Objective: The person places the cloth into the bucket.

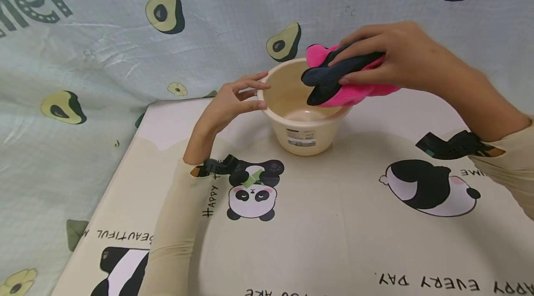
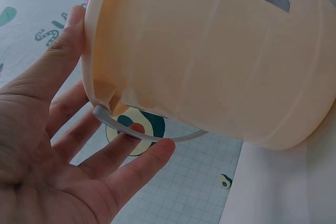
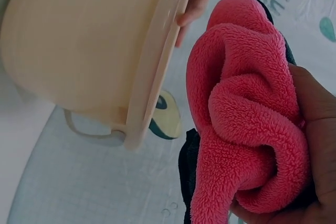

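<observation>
A cream plastic bucket [image 1: 302, 115] stands upright at the back of the table, its printed label facing the near side. My left hand [image 1: 233, 97] touches the left of its rim with thumb and fingertips. In the left wrist view those fingers [image 2: 137, 169] are spread and fairly straight, some by the pale bucket handle [image 2: 186, 137]. Above the right side of the bucket's mouth, my right hand [image 1: 400, 57] grips a bunched cloth [image 3: 247, 114], fluffy pink on one face and dark blue on the other. The cloth hides part of the bucket's inside.
Under the bucket lies a tablecloth [image 1: 317, 222] printed with pandas and lettering. A pale curtain [image 1: 225, 18] with avocado prints hangs right behind the table and along its left. Dark straps [image 1: 454, 144] circle both wrists.
</observation>
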Demonstrator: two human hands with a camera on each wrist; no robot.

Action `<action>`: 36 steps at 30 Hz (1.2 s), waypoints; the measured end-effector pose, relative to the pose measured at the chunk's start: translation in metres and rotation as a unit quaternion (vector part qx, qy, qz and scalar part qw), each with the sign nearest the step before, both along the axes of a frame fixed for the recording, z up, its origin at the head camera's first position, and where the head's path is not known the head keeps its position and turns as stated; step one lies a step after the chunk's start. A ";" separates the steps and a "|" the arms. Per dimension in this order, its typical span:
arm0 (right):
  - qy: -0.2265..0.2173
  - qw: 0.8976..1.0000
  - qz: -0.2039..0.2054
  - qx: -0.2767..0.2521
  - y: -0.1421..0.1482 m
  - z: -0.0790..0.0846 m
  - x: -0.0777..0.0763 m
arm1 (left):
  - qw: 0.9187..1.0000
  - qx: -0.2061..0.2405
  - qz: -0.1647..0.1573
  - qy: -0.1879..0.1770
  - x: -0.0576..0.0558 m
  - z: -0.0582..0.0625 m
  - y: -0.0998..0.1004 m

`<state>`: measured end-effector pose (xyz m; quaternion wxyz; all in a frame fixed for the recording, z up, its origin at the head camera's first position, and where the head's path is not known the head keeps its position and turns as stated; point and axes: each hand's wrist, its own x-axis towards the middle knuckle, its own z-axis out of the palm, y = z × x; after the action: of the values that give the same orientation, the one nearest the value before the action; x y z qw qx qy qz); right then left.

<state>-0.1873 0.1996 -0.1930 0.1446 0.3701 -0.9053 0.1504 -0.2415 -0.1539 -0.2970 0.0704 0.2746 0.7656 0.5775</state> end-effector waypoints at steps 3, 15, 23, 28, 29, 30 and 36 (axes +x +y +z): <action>-0.007 1.000 0.002 0.004 -0.006 0.002 -0.002 | 1.000 -0.005 0.004 -0.002 0.000 0.001 0.000; -0.033 0.999 0.031 0.006 -0.023 0.007 -0.013 | 1.000 -0.009 0.006 -0.001 0.000 0.001 0.000; -0.048 0.998 0.037 0.011 -0.035 0.012 -0.019 | 1.000 -0.002 0.001 -0.006 0.000 0.001 0.000; -0.061 0.997 0.042 0.024 -0.041 0.014 -0.026 | 1.000 0.003 0.000 -0.007 0.000 0.002 0.001; -0.063 0.997 0.043 0.027 -0.042 0.015 -0.027 | 1.000 0.002 0.001 -0.007 0.000 0.002 0.001; -0.065 0.997 0.043 0.030 -0.043 0.015 -0.029 | 1.000 0.002 0.001 -0.007 0.000 0.002 0.001; -0.088 0.994 0.051 0.039 -0.047 0.012 -0.037 | 1.000 -0.003 0.004 -0.006 0.000 0.002 0.001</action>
<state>-0.2243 0.1522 -0.1811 0.0417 0.4068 -0.8995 0.1538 -0.2416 -0.1530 -0.2945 0.0734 0.2684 0.7676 0.5773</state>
